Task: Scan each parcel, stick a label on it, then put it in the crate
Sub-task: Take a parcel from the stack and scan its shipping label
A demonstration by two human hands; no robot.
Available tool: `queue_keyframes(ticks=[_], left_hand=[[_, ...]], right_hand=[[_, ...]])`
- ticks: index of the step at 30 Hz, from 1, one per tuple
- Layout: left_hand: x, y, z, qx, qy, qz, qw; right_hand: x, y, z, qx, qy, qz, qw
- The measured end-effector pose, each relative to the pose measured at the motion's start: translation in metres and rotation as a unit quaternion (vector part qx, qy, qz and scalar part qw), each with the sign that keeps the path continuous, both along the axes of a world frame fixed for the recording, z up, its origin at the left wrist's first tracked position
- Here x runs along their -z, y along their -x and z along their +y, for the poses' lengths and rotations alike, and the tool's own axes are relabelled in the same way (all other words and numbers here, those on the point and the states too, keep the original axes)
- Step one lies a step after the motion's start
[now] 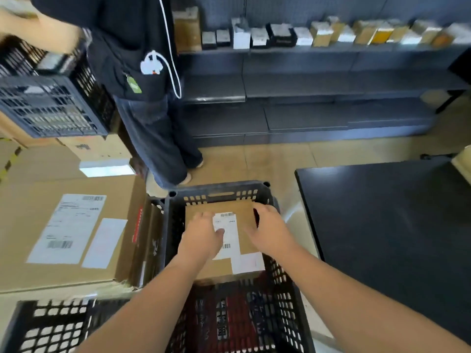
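Observation:
A flat brown cardboard parcel (244,225) lies inside the black slatted crate (219,194) on the floor below me. A white shipping label (230,225) with barcodes is stuck on its top, and a second white slip (248,262) lies at its near right corner. My left hand (201,233) rests on the parcel's left part with the fingers spread flat, the thumb over the label. My right hand (267,225) reaches over the parcel's right edge, fingers bent down along that side. A red printed item shows deeper in the crate, nearer to me.
A large labelled carton (63,225) stands left of the crate. A dark table (382,225) is on the right. Another person (142,72) stands ahead beside a raised black crate (51,105). Shelves with several small boxes (318,34) line the back wall. A second black crate (51,324) sits at bottom left.

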State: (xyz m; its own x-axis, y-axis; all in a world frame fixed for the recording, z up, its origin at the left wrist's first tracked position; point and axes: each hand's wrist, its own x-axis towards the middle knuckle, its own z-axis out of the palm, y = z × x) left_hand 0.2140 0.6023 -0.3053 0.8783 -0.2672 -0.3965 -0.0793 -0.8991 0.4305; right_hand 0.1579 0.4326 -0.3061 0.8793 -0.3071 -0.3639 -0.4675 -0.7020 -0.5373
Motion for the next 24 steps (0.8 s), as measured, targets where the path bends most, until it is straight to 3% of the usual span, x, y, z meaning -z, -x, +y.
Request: queue_keyframes(ticks=[5, 10, 16, 24], left_hand=[[-0.155, -0.024, -0.041, 0.146, 0.029, -0.16, 0.976], [-0.293, -0.016, -0.106, 0.26, 0.084, -0.28, 0.92], [-0.36, 0.058, -0.2, 0.375, 0.153, -0.321, 0.856], [-0.388, 0.237, -0.325, 0.522, 0.191, -0.299, 0.776]], right_hand=[[-0.157, -0.002, -0.03, -0.03, 0.14, -0.11, 0.983], [-0.29, 0.046, -0.075, 0.055, 0.255, -0.182, 0.948], [-0.369, 0.157, -0.133, 0.199, 0.33, -0.168, 0.907], [-0.391, 0.359, -0.2, 0.377, 0.354, -0.116, 0.848]])
